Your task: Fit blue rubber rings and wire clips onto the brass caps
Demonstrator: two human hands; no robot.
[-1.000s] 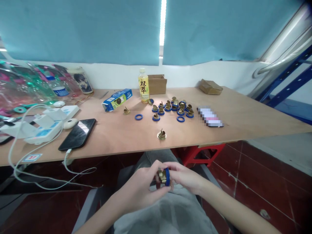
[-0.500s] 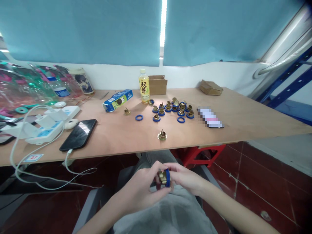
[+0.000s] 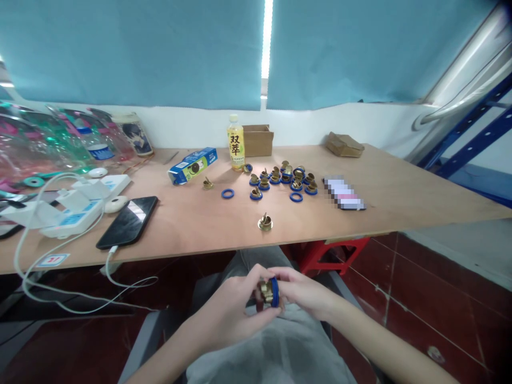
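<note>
Over my lap, my left hand (image 3: 234,304) and my right hand (image 3: 304,290) both grip a brass-coloured metal fitting (image 3: 265,292). A blue ring (image 3: 276,293) sits around its wide rim, facing right. The left thumb and fingers curl round the fitting from the left; the right fingers press on the ring side, their tips partly hidden. A bare brass fitting (image 3: 265,222) stands on the table near the front edge, and another bare fitting (image 3: 207,183) lies further left. Two loose blue rings, a left ring (image 3: 228,198) and a right ring (image 3: 296,200), lie flat.
Several fittings with blue rings (image 3: 286,177) cluster mid-table. Behind stand a yellow-labelled bottle (image 3: 236,144) and a cardboard box (image 3: 258,141). A blue carton (image 3: 194,165), a black phone (image 3: 130,221), a power strip (image 3: 76,213) and cables are left; another phone (image 3: 344,193) is right.
My hands hold nearly the same pose around the fitting. The view has shifted very slightly; the things on the table have stayed in place.
</note>
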